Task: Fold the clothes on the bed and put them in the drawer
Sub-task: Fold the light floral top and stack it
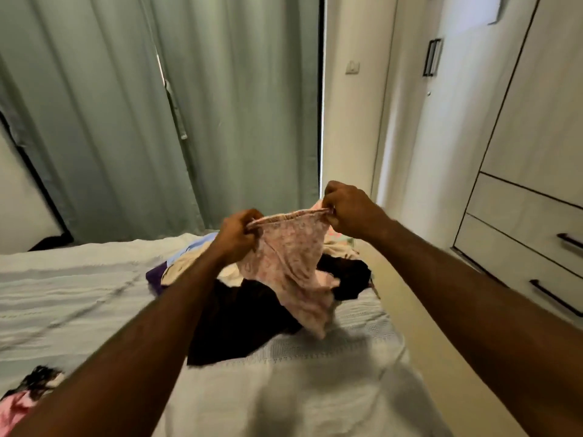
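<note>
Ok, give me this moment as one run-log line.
left hand: pinches waistband | right hand: pinches waistband | pink garment: held up, unfolded | clothes pile: on bed | drawers: closed

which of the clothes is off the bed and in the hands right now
The pink patterned garment, stretched by its waistband between the left hand and right hand. The black garment and the others lie on the bed.

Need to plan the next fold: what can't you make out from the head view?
- Clothes pile: partly hidden behind the pink patterned garment held by the left hand and right hand.
- Wardrobe drawers: cut off by the right edge.
- Pink and black cloth: cut off by the left edge, blurred.
</note>
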Available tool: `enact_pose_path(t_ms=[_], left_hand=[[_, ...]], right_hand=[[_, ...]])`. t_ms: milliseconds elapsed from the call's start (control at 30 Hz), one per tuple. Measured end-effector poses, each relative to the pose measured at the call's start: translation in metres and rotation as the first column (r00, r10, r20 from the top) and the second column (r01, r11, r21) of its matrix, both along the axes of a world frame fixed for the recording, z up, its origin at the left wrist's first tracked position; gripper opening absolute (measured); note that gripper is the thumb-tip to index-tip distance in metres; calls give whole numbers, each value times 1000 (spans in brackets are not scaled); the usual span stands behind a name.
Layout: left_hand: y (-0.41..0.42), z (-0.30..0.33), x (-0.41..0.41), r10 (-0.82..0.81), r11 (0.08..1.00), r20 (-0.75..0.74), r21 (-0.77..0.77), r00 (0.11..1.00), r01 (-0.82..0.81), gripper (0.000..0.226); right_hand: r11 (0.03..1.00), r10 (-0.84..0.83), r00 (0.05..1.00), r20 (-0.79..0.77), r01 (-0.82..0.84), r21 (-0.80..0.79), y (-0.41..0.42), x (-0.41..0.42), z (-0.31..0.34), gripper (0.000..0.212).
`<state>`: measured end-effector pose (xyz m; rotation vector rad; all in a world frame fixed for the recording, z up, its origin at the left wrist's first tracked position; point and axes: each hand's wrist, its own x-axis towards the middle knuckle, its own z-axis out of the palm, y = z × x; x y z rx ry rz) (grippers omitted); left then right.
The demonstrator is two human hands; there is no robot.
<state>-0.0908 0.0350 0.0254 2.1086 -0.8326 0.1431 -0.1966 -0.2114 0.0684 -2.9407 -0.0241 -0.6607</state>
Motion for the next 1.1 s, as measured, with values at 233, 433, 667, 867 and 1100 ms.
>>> enact_pose_path(t_ms=[233, 433, 667, 867, 1100], left_hand=[[3, 126, -19, -23, 988, 244, 154, 970, -15, 23], [18, 193, -43, 83, 996, 284, 18, 955, -92, 7], [57, 222, -76, -139, 975, 79, -165, 987, 150, 11], [89, 222, -73, -314, 947, -93, -103, 945, 305, 27], [97, 212, -63, -423, 902, -254, -204, 870, 379, 66]], right_hand=[[953, 95, 986, 134, -129, 274, -45, -54, 100, 17], [953, 106, 989, -103, -72, 293, -67, -94, 145, 15], [746, 215, 972, 97, -228, 626, -73, -143, 170, 16], [746, 135, 969, 206, -236, 623, -74, -153, 164, 40], [534, 305, 948, 89, -248, 808, -76, -164, 161, 29]])
